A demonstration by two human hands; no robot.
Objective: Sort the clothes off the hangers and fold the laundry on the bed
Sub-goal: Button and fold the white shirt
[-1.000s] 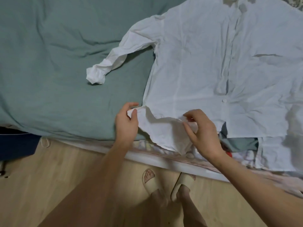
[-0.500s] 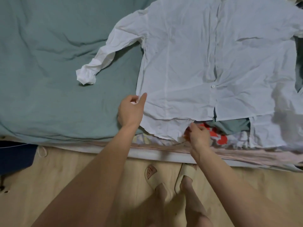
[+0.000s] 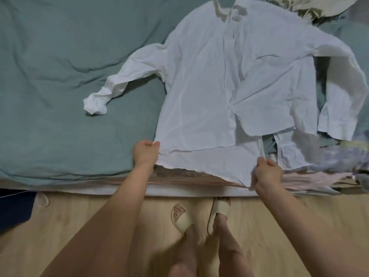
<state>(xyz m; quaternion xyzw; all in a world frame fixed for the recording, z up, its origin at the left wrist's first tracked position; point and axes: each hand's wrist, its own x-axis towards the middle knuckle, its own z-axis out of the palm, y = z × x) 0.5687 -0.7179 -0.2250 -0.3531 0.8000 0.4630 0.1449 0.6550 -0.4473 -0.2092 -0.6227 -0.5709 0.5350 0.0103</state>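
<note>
A white long-sleeved button shirt [image 3: 211, 82] lies front up on the green bed cover [image 3: 60, 76], collar at the far side. Its left sleeve [image 3: 119, 84] trails out to the left with a crumpled cuff. My left hand [image 3: 145, 153] pinches the shirt's near left hem corner. My right hand [image 3: 267, 173] grips the near right part of the hem at the bed's front edge. The hem between my hands is pulled fairly flat. The shirt's right sleeve [image 3: 347, 92] folds down along the right side.
More laundry lies under and beside the shirt at the right: pale lilac cloth [image 3: 339, 156], pink fabric [image 3: 311, 179] and a beige garment [image 3: 311, 7] at the far right. A dark blue object [image 3: 14, 208] sits on the wooden floor [image 3: 69, 226] at left. My sandalled feet stand below.
My hands have moved apart along the hem, the right one shifting right and the left one staying at the corner. The hem is now stretched out, and the view takes in the collar.
</note>
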